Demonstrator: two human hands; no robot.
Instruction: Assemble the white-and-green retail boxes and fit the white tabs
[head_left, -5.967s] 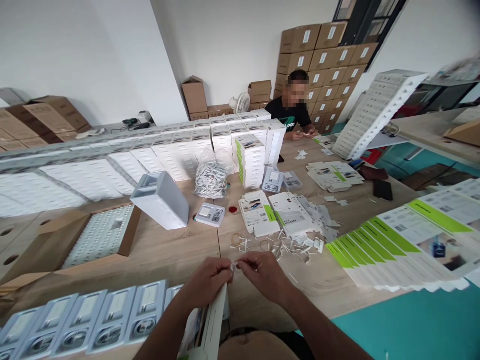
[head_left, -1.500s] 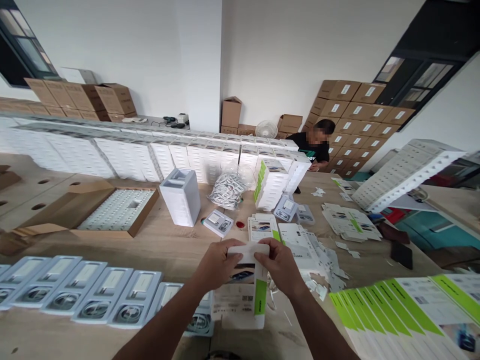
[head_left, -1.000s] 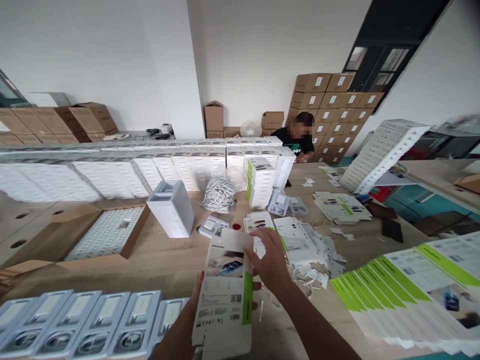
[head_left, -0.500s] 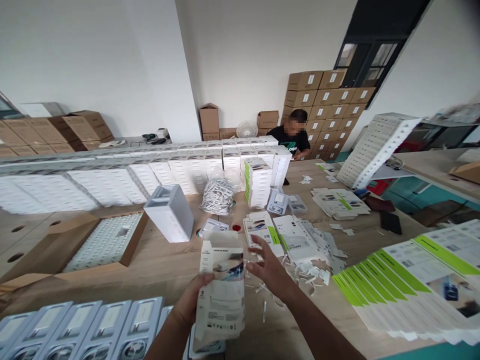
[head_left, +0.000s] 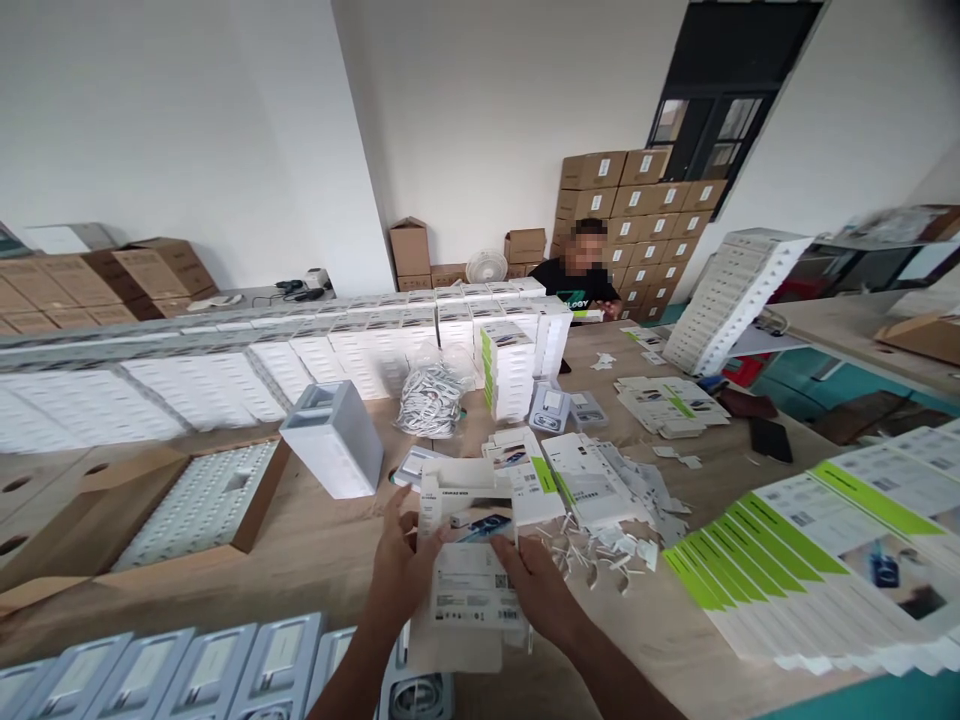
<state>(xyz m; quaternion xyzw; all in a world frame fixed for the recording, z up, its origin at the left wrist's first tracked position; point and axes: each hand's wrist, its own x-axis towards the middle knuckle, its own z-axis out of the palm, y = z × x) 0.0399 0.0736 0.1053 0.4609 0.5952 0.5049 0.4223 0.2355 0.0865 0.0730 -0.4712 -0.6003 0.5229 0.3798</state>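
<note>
A white printed carton blank (head_left: 469, 580), with a product photo on its panel, is held in front of me between both hands. My left hand (head_left: 405, 555) grips its left edge, thumb on the front. On the opposite side my right hand (head_left: 534, 580) has its thumb on the printed face and its fingers behind the edge. Below the carton, a blue-grey tray (head_left: 442, 695) with a coiled white cable is partly covered. Just past the carton lie flat printed cartons (head_left: 525, 470) and another tray (head_left: 411, 465), partly hidden.
Trays with white adapters (head_left: 277, 660) line the lower left. Overlapping carton blanks (head_left: 780, 550) spread at right, with paper scraps (head_left: 600, 550) nearer. A cardboard box (head_left: 259, 520), a tray stack (head_left: 330, 440), bagged cables (head_left: 431, 400) and white box rows (head_left: 187, 395) stand beyond. A co-worker (head_left: 577, 280) sits opposite.
My right hand, open and apart from the carton before, has come down onto its right side. The carton has shifted slightly right, and my left hand has moved up along its edge.
</note>
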